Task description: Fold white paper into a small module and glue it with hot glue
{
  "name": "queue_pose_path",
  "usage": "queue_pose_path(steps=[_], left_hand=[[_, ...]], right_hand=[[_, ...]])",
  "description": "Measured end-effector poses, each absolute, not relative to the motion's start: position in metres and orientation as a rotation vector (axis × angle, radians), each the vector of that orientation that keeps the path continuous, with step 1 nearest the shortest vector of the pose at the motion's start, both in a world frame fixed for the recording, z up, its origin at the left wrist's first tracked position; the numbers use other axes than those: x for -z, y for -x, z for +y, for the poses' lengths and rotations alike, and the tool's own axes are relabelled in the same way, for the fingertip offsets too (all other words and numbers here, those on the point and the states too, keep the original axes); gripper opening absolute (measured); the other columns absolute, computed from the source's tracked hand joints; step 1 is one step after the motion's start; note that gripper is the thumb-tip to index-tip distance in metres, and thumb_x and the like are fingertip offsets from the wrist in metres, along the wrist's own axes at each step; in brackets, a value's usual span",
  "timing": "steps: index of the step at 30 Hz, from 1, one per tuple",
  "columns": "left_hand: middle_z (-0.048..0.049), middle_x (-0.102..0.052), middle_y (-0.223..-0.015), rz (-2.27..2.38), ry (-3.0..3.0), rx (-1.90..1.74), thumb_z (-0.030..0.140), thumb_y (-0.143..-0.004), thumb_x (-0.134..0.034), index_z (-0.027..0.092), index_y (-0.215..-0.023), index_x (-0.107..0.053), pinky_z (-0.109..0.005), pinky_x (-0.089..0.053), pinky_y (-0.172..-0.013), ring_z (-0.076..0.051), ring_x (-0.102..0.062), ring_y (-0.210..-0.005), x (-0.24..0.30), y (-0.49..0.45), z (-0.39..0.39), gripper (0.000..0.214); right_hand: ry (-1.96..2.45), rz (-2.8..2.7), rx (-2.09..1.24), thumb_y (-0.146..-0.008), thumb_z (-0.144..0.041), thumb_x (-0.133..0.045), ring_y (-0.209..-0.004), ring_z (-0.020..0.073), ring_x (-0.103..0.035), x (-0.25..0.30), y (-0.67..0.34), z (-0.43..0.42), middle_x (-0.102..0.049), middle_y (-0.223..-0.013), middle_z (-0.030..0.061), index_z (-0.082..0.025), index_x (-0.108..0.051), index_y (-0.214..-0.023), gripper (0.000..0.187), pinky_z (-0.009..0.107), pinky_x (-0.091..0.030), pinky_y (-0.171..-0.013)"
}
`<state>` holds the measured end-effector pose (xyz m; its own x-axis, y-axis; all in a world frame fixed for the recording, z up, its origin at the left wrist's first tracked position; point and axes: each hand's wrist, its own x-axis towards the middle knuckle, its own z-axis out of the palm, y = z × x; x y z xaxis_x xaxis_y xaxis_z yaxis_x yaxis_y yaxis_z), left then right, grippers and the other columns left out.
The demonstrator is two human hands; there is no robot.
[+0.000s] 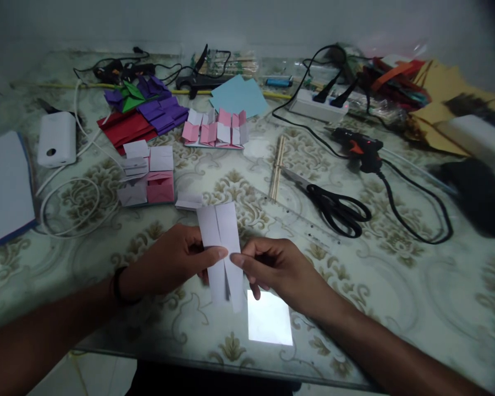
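A white sheet of folded paper, its two side flaps meeting along a lengthwise middle line, is held up above the table. My left hand grips its left edge, thumb on top and fingers behind. From the other side my right hand pinches the right edge, its thumb close to the left thumb. The flaps part slightly near the bottom. Just beyond the paper lies a small folded white piece. Farther left sits a pink and white folded-paper block, and behind it a second pink and white block.
Black-handled scissors, thin wooden sticks and a clear ruler lie right of centre. A glue gun with its cord and a power strip stand beyond. Purple folded paper and light blue sheets are at the back.
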<state>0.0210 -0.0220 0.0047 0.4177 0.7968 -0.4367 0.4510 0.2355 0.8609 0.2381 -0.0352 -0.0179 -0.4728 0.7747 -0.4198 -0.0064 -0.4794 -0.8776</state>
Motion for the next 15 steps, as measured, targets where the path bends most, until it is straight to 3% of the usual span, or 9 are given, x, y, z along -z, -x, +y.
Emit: queue_pose_path(steps=[7, 15], left_hand=[[-0.0051, -0.075, -0.068, 1.132, -1.345, -0.302, 0.037, -0.091, -0.065, 0.011, -0.079, -0.077, -0.019, -0.046, -0.052, -0.014, -0.067, -0.058, -0.0030, -0.0208, -0.0208, 0.031], [0.0002, -0.063, -0.053, 1.144, -1.389, -0.300, 0.033, -0.091, -0.063, 0.013, -0.061, -0.068, -0.018, -0.035, -0.045, -0.009, -0.053, -0.046, -0.0086, -0.0202, -0.0164, 0.037]], right_hand=[[1.214, -1.238, -1.923, -0.080, -0.058, -0.083, -0.044, 0.0076, -0.053, 0.0164, -0.2379, -0.0356, -0.057, -0.053, -0.0047, -0.018, -0.061, -0.066, 0.048, 0.019, -0.045, -0.043], [1.097, -1.127, -2.062, -0.081, -0.053, -0.084, -0.044, 0.0075, -0.055, 0.0172, -0.2403, -0.0335, -0.055, -0.054, -0.0059, -0.016, -0.066, -0.068, 0.043, 0.020, -0.052, -0.045]])
